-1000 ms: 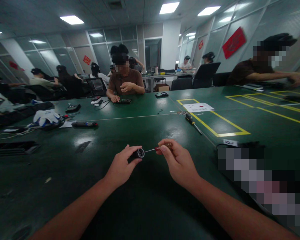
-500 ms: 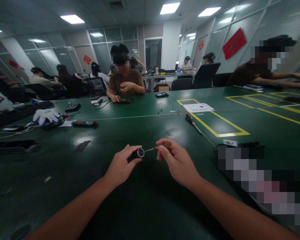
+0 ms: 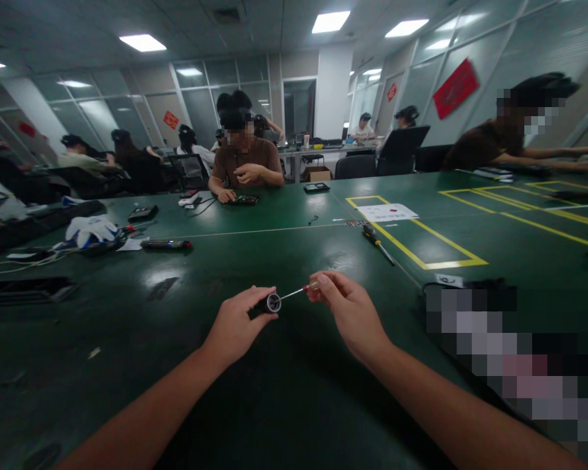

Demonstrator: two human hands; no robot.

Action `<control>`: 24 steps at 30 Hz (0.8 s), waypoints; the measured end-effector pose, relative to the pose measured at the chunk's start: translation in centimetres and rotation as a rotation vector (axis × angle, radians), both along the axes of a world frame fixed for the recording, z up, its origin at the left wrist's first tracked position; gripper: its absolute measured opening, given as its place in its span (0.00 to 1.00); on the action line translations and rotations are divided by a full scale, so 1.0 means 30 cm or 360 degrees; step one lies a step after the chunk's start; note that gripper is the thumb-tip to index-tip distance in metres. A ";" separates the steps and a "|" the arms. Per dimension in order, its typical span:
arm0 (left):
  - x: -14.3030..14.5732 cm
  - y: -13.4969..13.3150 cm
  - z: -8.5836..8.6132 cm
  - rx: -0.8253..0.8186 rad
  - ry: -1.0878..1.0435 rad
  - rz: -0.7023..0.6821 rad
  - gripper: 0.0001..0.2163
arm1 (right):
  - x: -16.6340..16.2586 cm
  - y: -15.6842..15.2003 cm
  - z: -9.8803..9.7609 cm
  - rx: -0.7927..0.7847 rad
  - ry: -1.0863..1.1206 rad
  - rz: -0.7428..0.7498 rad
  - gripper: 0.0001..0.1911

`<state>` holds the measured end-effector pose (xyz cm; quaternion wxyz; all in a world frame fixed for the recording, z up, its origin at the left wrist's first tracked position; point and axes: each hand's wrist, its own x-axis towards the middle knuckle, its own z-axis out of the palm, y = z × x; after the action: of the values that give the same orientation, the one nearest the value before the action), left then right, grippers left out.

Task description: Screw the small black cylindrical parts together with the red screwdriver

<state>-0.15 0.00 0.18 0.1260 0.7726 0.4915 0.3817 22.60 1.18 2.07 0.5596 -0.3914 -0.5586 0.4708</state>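
Note:
My left hand [image 3: 235, 323] is closed around a small black cylindrical part [image 3: 269, 303] with a round silver-rimmed end facing right. My right hand [image 3: 350, 313] pinches the handle of a small screwdriver [image 3: 298, 291], whose thin metal shaft points left with its tip at the end of the part. Both hands hover just above the dark green table [image 3: 284, 248] in front of me.
A second screwdriver [image 3: 378, 243] lies by a yellow taped rectangle [image 3: 421, 241] with a white paper [image 3: 387, 211]. White gloves [image 3: 91, 230], a dark tool [image 3: 165, 244] and cables lie at the left. A person in a brown shirt [image 3: 245, 163] works opposite; others sit around.
The hands have stayed almost in place. My right hand's fingers have shifted slightly on the screwdriver handle, and the part sits a little lower.

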 end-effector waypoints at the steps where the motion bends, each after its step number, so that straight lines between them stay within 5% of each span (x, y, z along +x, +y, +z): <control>1: -0.001 -0.001 -0.003 0.0026 0.0013 -0.0031 0.20 | -0.004 0.001 -0.006 -0.0012 0.0011 -0.0002 0.17; 5: -0.004 0.002 -0.013 0.0097 0.0064 -0.0142 0.19 | -0.009 0.013 -0.023 -0.0195 0.0189 -0.0004 0.16; 10: -0.008 0.015 -0.005 0.0119 0.0060 -0.0098 0.18 | 0.018 0.040 -0.013 -0.0768 0.0645 0.0256 0.15; 15: -0.011 0.014 0.002 0.0086 0.0036 -0.0028 0.18 | 0.012 0.037 -0.015 -0.0310 0.0506 0.0073 0.15; 24: -0.013 0.011 -0.009 0.0105 0.0103 -0.0057 0.19 | 0.002 0.016 -0.021 0.0037 0.0181 -0.0028 0.15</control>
<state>-0.54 0.33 -0.10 0.0913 0.7969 0.4687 0.3701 22.65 1.67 1.45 0.5991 -0.3623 -0.5279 0.4808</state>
